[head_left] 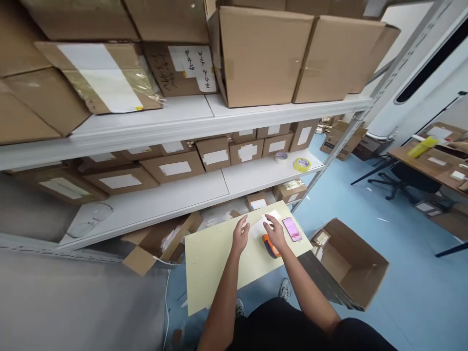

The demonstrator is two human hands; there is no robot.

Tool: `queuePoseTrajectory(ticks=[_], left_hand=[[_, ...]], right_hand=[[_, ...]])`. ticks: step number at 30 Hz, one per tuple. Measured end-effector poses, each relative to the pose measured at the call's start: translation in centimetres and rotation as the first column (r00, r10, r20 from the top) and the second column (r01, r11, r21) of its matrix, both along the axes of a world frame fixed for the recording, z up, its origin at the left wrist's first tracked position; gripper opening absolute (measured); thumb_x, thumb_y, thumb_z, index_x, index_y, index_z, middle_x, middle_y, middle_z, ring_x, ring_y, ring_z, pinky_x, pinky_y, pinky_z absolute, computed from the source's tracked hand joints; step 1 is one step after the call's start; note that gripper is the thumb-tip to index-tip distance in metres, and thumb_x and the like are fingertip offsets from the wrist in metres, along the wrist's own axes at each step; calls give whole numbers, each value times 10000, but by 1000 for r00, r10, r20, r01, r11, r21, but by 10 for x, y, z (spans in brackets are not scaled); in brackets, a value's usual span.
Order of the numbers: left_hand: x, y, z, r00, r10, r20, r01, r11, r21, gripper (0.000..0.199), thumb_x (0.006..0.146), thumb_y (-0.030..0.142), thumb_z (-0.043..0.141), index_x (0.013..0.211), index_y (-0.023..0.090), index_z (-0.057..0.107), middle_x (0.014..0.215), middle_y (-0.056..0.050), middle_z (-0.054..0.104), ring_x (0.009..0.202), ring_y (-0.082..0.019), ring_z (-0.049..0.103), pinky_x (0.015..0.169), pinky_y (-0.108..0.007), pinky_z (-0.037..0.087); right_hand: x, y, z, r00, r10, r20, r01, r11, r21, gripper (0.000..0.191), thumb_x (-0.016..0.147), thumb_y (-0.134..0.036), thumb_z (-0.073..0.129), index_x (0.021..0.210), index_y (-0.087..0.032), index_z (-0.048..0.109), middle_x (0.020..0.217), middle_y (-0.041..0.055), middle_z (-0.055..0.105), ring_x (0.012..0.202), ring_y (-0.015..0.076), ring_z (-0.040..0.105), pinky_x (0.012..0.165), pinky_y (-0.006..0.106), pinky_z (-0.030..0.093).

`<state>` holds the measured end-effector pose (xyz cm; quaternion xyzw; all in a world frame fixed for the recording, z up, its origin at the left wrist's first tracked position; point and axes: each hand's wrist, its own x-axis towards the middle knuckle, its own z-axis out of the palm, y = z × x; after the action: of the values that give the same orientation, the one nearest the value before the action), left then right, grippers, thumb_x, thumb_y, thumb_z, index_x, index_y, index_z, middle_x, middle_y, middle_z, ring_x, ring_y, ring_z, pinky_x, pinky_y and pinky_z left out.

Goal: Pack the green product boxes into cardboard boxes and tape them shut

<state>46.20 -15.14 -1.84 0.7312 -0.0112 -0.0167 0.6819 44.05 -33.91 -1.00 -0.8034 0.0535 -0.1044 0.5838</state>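
Both hands are raised over a pale yellow table (212, 263), palms facing each other with a gap between them. My left hand (241, 235) has its fingers apart and holds nothing. My right hand (275, 232) is also open, its fingers spread and curved. White paper (259, 228) lies on the table between and behind the hands. An orange and dark blue object (270, 247) sits just below my right hand, partly covered by it. To the right of that hand lies a phone (292, 229) with a pink screen, beside a blurred patch.
Ahead stands a metal shelf (183, 192) with cardboard boxes, a white tape roll (281, 157) and a yellow tape roll (302, 164). A large open carton (365, 258) is on the floor at right, another open box (161, 243) at left. A desk (420, 163) stands farther right.
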Motion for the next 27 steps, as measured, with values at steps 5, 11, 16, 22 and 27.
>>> queuePoseTrajectory(ticks=[5, 11, 16, 22, 27], left_hand=[[-15, 36, -13, 998, 39, -49, -38, 999, 23, 473, 984, 473, 585, 1410, 270, 607, 1531, -113, 566, 1427, -278, 521, 1127, -433, 478], [-37, 25, -31, 997, 66, -46, -61, 992, 111, 444, 975, 442, 586, 1383, 270, 627, 1512, -99, 580, 1385, -260, 550, 1083, -413, 511], [-65, 8, -48, 987, 98, -124, -76, 983, 170, 384, 975, 464, 581, 1274, 254, 701, 1408, -102, 661, 1291, -256, 617, 1038, -404, 537], [-92, -11, -69, 963, 172, -209, -128, 970, 206, 390, 955, 510, 603, 1212, 250, 740, 1334, -96, 707, 1226, -252, 659, 983, -383, 571], [-105, -31, -77, 935, 197, -295, -137, 967, 213, 400, 961, 504, 590, 1213, 234, 746, 1266, -104, 747, 1171, -247, 691, 990, -391, 567]], right_hand=[[-1, 13, -18, 997, -72, -29, 66, 984, -167, 478, 941, -406, 540, 1362, -211, 651, 1429, 141, 642, 1309, 312, 598, 1095, 520, 497], [-22, -29, -72, 992, -61, -109, 10, 907, -422, 445, 886, -327, 571, 1283, -166, 693, 1350, 168, 666, 1282, 325, 594, 1117, 490, 468], [-43, -51, -137, 918, -107, -382, -43, 930, -364, 276, 808, -337, 694, 1025, -177, 748, 1092, 138, 721, 1059, 295, 667, 937, 373, 520], [-57, -46, -197, 849, -34, -527, -155, 938, -310, 369, 794, -275, 735, 1151, -185, 706, 1233, 123, 708, 1290, 325, 559, 1129, 429, 375], [-56, -40, -217, 820, -44, -571, -203, 910, -362, 580, 803, -256, 732, 1362, -154, 612, 1332, 220, 665, 1371, 380, 510, 1170, 524, 304]])
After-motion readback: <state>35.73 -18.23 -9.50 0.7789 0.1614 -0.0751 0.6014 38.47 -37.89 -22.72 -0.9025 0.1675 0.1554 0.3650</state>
